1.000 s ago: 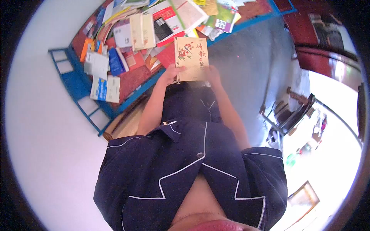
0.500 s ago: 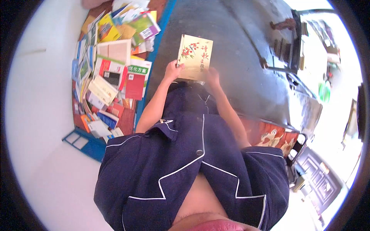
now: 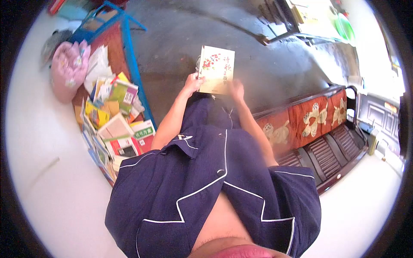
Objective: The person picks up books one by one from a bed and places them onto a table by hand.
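Note:
A cream book (image 3: 217, 71) with red flowers and red and dark characters on its cover is held upright in front of my body. My left hand (image 3: 193, 83) is closed on its lower left edge. At its lower right edge, my right hand (image 3: 236, 90) grips it, slightly blurred. The parts of both hands behind the book are hidden.
On the left, a blue-edged bed frame (image 3: 137, 73) bears many books and papers (image 3: 116, 124) and a pink bundle (image 3: 69, 71). A wooden bench (image 3: 329, 159) with an orange patterned cover (image 3: 307, 122) is at right. Dark furniture (image 3: 279, 21) stands at the upper right.
The view has turned away from the book-covered bed frame, which has shifted left and down. The wooden bench has come into view on the right. Both hands still hold the cream book.

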`<state>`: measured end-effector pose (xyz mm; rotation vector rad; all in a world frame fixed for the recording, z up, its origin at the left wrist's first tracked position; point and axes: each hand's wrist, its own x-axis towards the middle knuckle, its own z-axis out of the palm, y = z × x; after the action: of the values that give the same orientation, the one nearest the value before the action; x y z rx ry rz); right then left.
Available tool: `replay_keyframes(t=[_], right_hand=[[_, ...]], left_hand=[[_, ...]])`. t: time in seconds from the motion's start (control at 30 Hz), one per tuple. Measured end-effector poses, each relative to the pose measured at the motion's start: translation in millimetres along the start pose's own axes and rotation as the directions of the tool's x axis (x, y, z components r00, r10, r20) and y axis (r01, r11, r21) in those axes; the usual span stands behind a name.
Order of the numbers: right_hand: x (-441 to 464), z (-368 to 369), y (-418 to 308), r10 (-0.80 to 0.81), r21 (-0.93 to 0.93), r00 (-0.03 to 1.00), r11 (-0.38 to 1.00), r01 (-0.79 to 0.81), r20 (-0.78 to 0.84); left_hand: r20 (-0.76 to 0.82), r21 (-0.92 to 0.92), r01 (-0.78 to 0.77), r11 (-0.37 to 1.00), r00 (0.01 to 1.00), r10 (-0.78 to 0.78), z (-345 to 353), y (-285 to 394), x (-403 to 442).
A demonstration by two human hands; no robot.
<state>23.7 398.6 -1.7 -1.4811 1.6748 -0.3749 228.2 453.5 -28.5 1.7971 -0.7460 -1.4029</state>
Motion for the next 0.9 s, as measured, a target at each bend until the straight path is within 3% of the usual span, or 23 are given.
replay_keyframes(t=[0.13, 0.33, 0.4, 0.6, 0.7, 0.83, 0.9], right_hand=[[43.6, -22.2, -3.4, 0.079, 0.089, 0.993, 0.993, -0.071, -0.083], [105.4, -52.7, -35.4, 0.198, 0.3, 0.961, 0.944, -0.134, -0.194], [122.3, -65.5, -39.1, 0.257, 0.399, 0.941, 0.904, -0.154, -0.22], [167.7, -78.5, -64.9, 0.252, 0.318, 0.882, 0.94, -0.125, -0.398], [182.2, -91.7, -59.9, 0.321, 0.343, 0.857, 0.921, -0.185, -0.402], [216.8, -89.4, -45.5, 0.425, 0.495, 0.82, 0.844, -0.206, -0.384], [233.9, -102.8, -31.4, 0.479, 0.579, 0.809, 0.785, -0.222, -0.34]], left_hand=[[0.135, 0.115, -0.016, 0.993, 0.991, 0.0, 16.0, 44.6, 64.9], [0.294, 0.075, -0.189, 0.979, 0.942, 0.159, 38.6, 122.1, 158.6], [0.358, 0.2, -0.215, 0.956, 0.924, 0.133, 49.6, 159.1, 175.0], [0.372, 0.213, -0.164, 0.963, 0.925, 0.075, 71.6, 167.8, 248.9], [0.401, 0.251, -0.299, 0.921, 0.898, 0.183, 86.8, 195.4, 258.2], [0.486, 0.328, -0.324, 0.887, 0.863, 0.135, 104.7, 216.2, 296.2], [0.511, 0.234, -0.285, 0.929, 0.849, 0.132, 127.6, 222.6, 313.6]])
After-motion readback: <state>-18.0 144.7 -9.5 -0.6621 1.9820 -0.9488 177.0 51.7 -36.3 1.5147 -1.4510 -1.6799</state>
